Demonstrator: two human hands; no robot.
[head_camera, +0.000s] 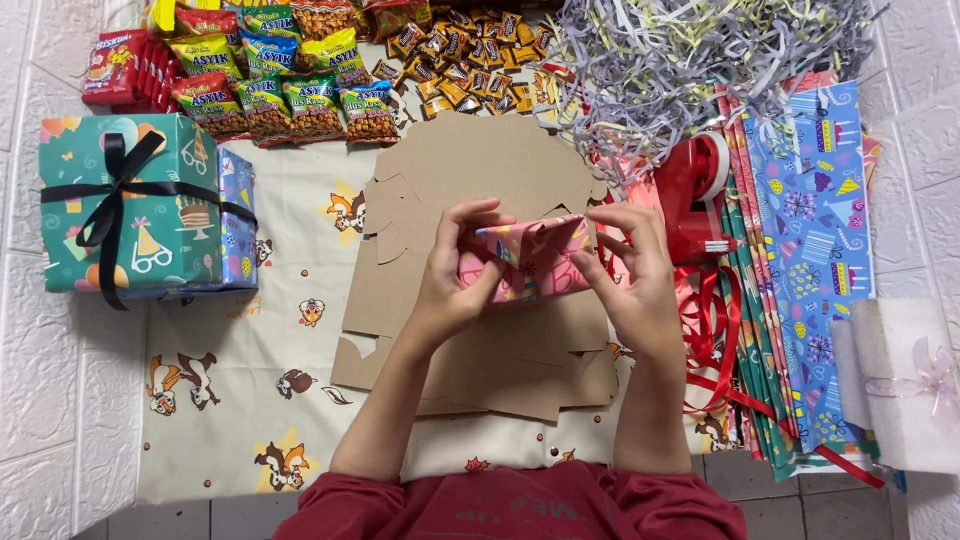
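Gripping a pink-wrapped box (528, 258), contents hidden, are left hand (452, 275) and right hand (628, 268), perhaps folding paper.

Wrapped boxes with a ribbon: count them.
2. The green box tied with black ribbon lies far left; the white box with a pale bow lies at the right edge. Others may be hidden outside the view.

A teal wrapped box (130, 205) tied with black ribbon sits at the left. Far left lie green and yellow snack bags (285, 95) in rows, a red biscuit pack (120, 65) beside them. Small dark and orange sachets (465, 55) are heaped far centre. A white box (900, 390) with a pale bow sits near right.
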